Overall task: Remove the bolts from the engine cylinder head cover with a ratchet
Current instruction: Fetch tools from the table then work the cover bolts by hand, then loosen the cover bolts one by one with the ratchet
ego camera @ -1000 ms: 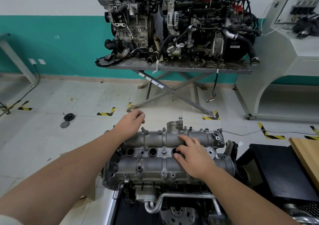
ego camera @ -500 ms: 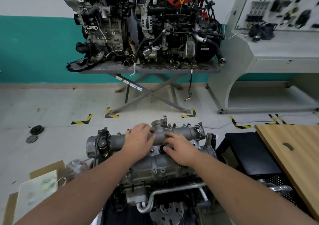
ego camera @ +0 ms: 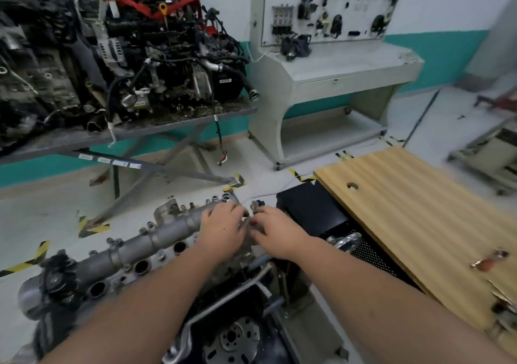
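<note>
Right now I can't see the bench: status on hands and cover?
Both hands, left hand, right hand, on cylinder head cover right end. Grip unclear. No ratchet visible.

Both hands are sliding rightward along the cylinder head cover [ego camera: 156, 238]; left hand [ego camera: 222, 231] and right hand [ego camera: 275, 231] now meeting at its right end.

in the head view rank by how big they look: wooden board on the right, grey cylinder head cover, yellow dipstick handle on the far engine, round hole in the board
1. Light wooden board
2. Grey metal cylinder head cover, partly hidden by the hands, so unsure against the board
3. Yellow dipstick handle and round hole: look alike; the handle is farther away
</note>
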### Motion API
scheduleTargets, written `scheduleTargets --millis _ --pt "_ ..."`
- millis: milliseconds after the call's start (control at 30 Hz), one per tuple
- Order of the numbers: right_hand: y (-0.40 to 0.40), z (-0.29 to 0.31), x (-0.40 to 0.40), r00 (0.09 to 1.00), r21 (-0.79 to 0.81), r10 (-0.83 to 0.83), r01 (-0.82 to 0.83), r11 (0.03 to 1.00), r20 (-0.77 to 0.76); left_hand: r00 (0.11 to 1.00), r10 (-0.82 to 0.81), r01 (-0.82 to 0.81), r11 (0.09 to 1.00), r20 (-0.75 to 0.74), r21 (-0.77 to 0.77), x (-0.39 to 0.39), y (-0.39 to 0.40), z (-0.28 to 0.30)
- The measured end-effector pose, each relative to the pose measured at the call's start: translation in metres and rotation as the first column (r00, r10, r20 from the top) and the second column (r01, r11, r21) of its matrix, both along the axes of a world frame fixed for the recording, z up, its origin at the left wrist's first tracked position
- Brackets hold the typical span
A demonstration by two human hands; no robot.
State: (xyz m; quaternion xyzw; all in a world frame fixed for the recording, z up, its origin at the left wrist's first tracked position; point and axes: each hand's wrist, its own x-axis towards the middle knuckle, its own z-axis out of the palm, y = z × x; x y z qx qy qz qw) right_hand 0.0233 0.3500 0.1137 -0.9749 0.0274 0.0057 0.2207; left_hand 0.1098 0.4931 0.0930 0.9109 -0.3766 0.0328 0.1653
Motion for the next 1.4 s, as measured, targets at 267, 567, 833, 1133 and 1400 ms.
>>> scheduleTargets --millis 267,567,833,1133,1400 --pt "-0.141 0.018 -0.12 0.967 -0.029 -0.252 0.251 0.968 -0.037 0.96 -0.278 0.275 0.959 0.033 0.069 -0.103 -0.181 0.025" --pt "-0.247 -0.03 -0.279 0.834 0.023 -0.447 0.479 0.877 -0.323 0.679 -0.733 0.684 0.609 -0.045 0.401 -0.216 -0.304 -0.028" --pt "-0.282 -0.066 -0.36 0.596 -0.003 -0.646 0.734 0.68 -0.477 0.513 -0.8 0.804 0.322 -0.311 0.499 -0.27 -0.392 -0.052" --pt "-0.383 -0.094 -0.366 0.397 -0.038 -0.751 0.872 0.488 -0.528 0.626 -0.655 0.767 0.419 -0.423 0.486 -0.29 -0.482 -0.09" --pt "-0.517 -0.117 -0.344 0.259 0.048 -0.845 0.962 0.268 -0.468 0.792 -0.383 0.563 0.76 -0.475 0.325 -0.297 -0.619 -0.116"
